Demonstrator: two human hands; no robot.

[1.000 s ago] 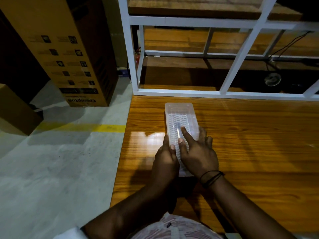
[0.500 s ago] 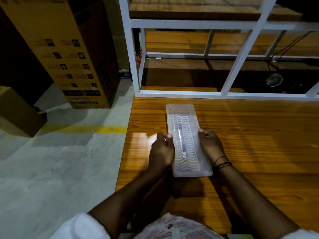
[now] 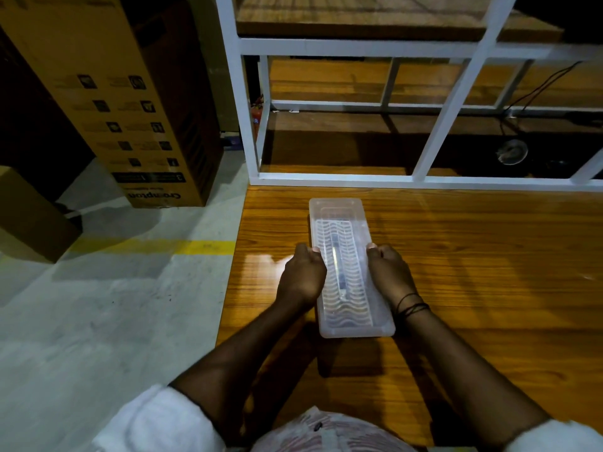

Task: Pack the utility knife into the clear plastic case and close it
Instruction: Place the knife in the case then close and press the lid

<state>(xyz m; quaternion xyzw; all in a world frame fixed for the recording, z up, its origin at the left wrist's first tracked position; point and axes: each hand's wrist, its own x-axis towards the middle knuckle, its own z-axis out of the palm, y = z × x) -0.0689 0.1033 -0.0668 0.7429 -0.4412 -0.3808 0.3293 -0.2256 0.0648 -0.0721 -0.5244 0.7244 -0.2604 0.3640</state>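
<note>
A long clear plastic case (image 3: 346, 223) with a ribbed lid lies lengthwise on the wooden table (image 3: 473, 272), its near end raised slightly above its shadow. Through the lid I see the utility knife (image 3: 339, 272), a slim dark and silver shape along the middle. My left hand (image 3: 301, 275) grips the case's left long edge and my right hand (image 3: 390, 275) grips the right long edge, thumbs on the lid rim. A black cord circles my right wrist.
A white metal frame (image 3: 434, 141) with wooden shelves stands at the table's far edge. The table's left edge drops to a grey floor with a yellow line (image 3: 156, 247). Tall cardboard boxes (image 3: 107, 93) stand at the left.
My hands moved from on top of the lid to the case's two long sides. The case now sits a little nearer to me, lid down.
</note>
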